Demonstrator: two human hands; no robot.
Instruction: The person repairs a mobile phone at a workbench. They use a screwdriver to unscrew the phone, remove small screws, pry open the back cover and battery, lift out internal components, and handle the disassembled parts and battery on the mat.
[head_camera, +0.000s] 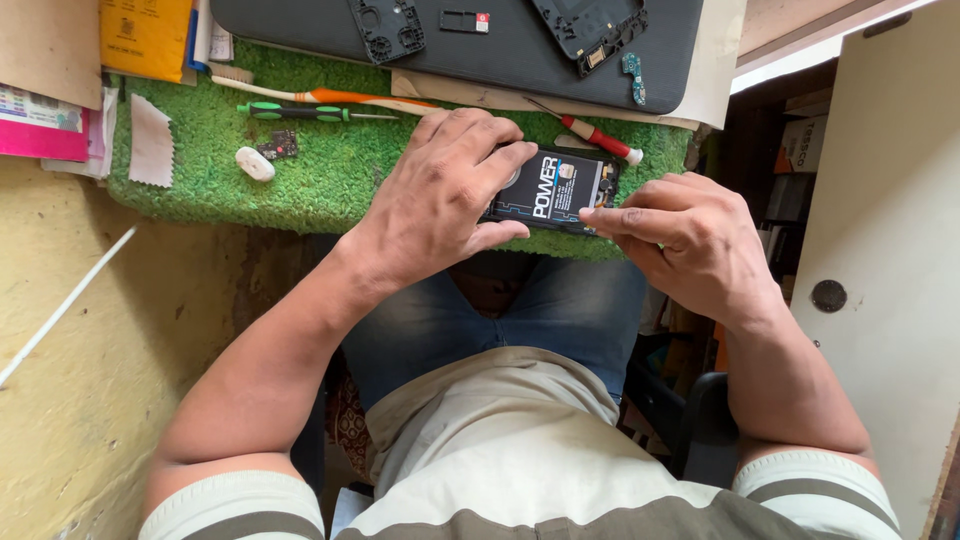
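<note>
Opened phone (555, 190): back removed, black battery with white lettering exposed, circuit parts visible at its right end. Lies at the near edge of the green turf mat (330, 170). Left hand (440, 195): fingers curled over the phone's left end, clasping it. Right hand (690, 240): thumb and forefinger pinched together, touching the phone's near right corner. Red-handled screwdriver (600, 135) just beyond.

Short sleeves here, pale cream with a broad olive-grey band across each cuff, and the same band runs over the chest of the shirt. Faded blue jeans on the lap below. Both forearms are bare, no watch, no rings on the left hand (440, 195) or right hand (690, 245).
</note>
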